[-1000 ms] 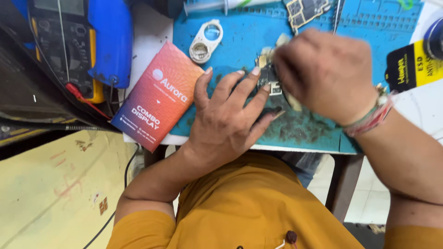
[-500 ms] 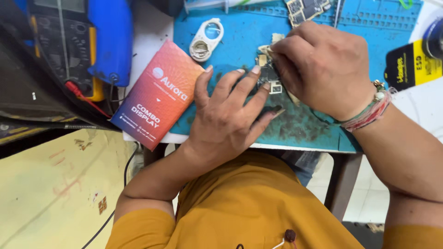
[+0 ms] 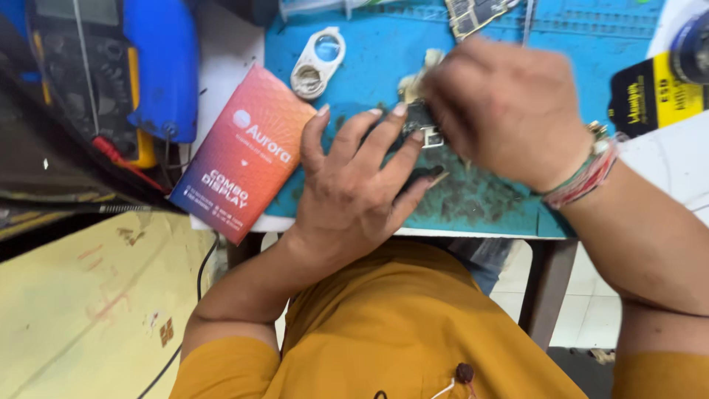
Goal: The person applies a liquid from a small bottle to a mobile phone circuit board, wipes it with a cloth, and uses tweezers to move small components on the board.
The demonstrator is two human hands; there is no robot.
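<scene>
Centrally, a small dark circuit board point(image 3: 419, 122) on the blue work mat point(image 3: 354, 66), pinned under fingers point(image 3: 384, 140) of the left hand point(image 3: 354, 192), spread flat and pressing. Right hand point(image 3: 506, 111) at 3 o'clock of the board, blurred, curled over its edge; grip impossible to tell. Red-orange box point(image 3: 244, 151) at 9 o'clock of the left hand, just beside the thumb. White plastic ring piece point(image 3: 317, 63) at 11 o'clock. Yellow-and-black packet point(image 3: 653, 96) at 3 o'clock, on the tabletop point(image 3: 229, 52). Multimeter point(image 3: 81, 66) far at 10 o'clock.

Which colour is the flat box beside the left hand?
The box fades from orange-red to purple, seen in the head view.
</scene>
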